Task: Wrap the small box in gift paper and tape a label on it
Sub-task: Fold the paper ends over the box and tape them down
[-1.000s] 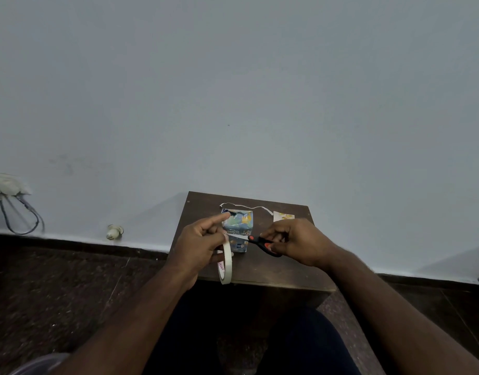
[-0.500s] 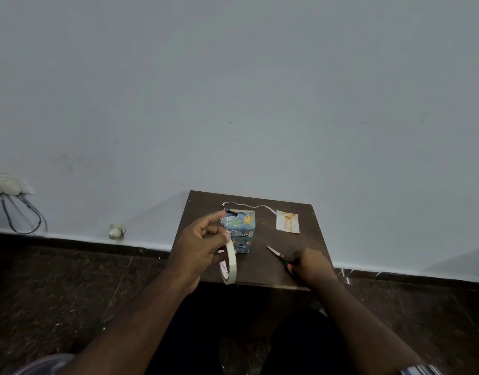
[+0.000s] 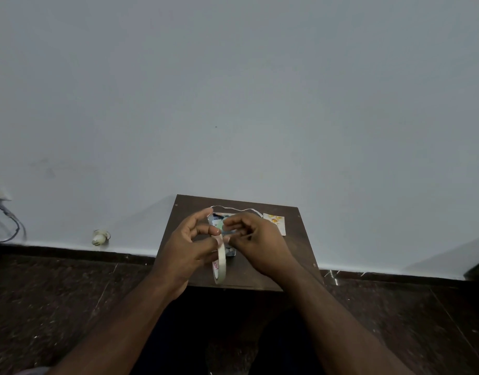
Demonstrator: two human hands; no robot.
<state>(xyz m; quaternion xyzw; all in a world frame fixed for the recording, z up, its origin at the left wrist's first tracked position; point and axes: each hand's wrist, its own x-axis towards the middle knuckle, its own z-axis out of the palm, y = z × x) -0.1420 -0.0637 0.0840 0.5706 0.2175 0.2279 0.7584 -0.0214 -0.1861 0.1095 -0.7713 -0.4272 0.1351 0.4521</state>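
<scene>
The small box (image 3: 231, 251), wrapped in blue patterned gift paper, stands on the little dark wooden table (image 3: 298, 255), mostly hidden behind both hands. My left hand (image 3: 185, 249) grips the roll of pale tape (image 3: 220, 269) upright in front of the box, index finger stretched out. My right hand (image 3: 260, 243) has its fingers curled, and its thumb and index pinch a short tape strip at my left fingertips. The yellow-printed label (image 3: 275, 222) lies flat to the right of the box. The scissors are out of sight.
A thin white paper strip (image 3: 233, 207) curls along the table's far side. The table stands against a pale wall. At left, a wall socket with a cable (image 3: 5, 212) and a small white object (image 3: 99, 238) sit near the dark floor.
My right hand let go of the scissors at the table's front right and moved up and left to my left fingertips. My left hand kept hold of the tape roll.
</scene>
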